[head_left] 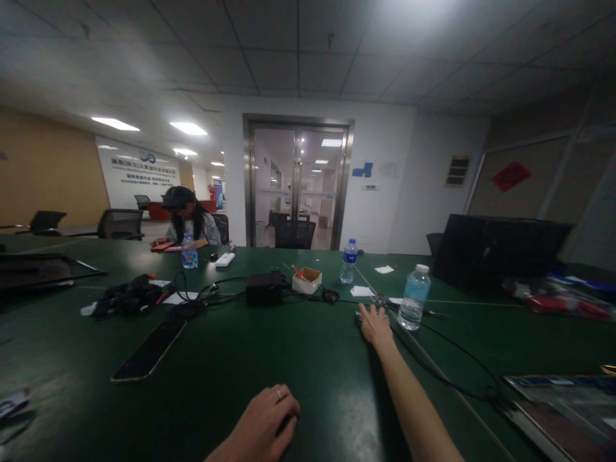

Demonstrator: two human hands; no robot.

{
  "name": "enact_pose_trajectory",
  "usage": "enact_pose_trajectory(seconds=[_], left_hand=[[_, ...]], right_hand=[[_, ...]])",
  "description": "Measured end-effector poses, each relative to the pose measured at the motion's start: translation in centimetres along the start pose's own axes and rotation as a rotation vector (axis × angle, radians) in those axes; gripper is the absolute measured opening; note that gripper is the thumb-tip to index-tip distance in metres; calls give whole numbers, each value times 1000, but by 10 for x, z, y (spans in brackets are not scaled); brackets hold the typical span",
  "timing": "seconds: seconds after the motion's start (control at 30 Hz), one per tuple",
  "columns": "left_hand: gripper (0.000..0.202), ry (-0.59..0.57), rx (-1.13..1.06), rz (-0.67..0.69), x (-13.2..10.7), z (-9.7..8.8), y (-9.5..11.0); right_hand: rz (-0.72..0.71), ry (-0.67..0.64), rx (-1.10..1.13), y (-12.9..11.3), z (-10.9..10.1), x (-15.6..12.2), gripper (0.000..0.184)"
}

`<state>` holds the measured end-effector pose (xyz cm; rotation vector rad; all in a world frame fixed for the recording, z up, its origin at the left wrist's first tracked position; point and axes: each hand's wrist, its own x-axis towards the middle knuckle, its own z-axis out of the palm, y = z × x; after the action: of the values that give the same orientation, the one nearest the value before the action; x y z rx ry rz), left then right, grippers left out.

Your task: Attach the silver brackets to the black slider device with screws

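My right hand [376,326] reaches out over the green table with its fingers spread. It touches, or lies just above, a small dark device [359,317], largely hidden under the fingers. A clear water bottle [414,300] with a white cap stands upright just to the right of this hand. Behind the fingertips lie white paper pieces [362,291] and a small dark item with a cable. Near the front edge, my left hand [267,420], with a ring on one finger, rests on the tabletop. Its fingers are curled together and nothing shows in them.
A phone [150,350], tangled cables, a black power adapter [265,288] and a small open box [307,281] lie on the table [216,378]. Another bottle [349,262] stands behind. A person [187,218] sits across at left. A monitor [500,250] is at right.
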<state>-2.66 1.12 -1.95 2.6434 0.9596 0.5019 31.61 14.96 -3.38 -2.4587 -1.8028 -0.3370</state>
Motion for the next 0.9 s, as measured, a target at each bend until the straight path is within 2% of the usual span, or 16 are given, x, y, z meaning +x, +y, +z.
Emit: enact_pose_trajectory(seconds=[0.23,0.37,0.53,0.73,0.9], left_hand=[[19,35,19,22,0,11,-11],[21,36,-10,29,-1,10,-11],[22,74,-53,35,-1,8,-12],[22,113,-57,100,1,7,-17],[22,85,-51,88,1,7,-17]], right_hand=[[1,-18,7,0,0,2,44],[9,-18,29,1,0,2,48],[33,-29,50,2,-1,4,42],[49,-17,72,3,3,8,44],[46,-18,90,4,5,8,39]])
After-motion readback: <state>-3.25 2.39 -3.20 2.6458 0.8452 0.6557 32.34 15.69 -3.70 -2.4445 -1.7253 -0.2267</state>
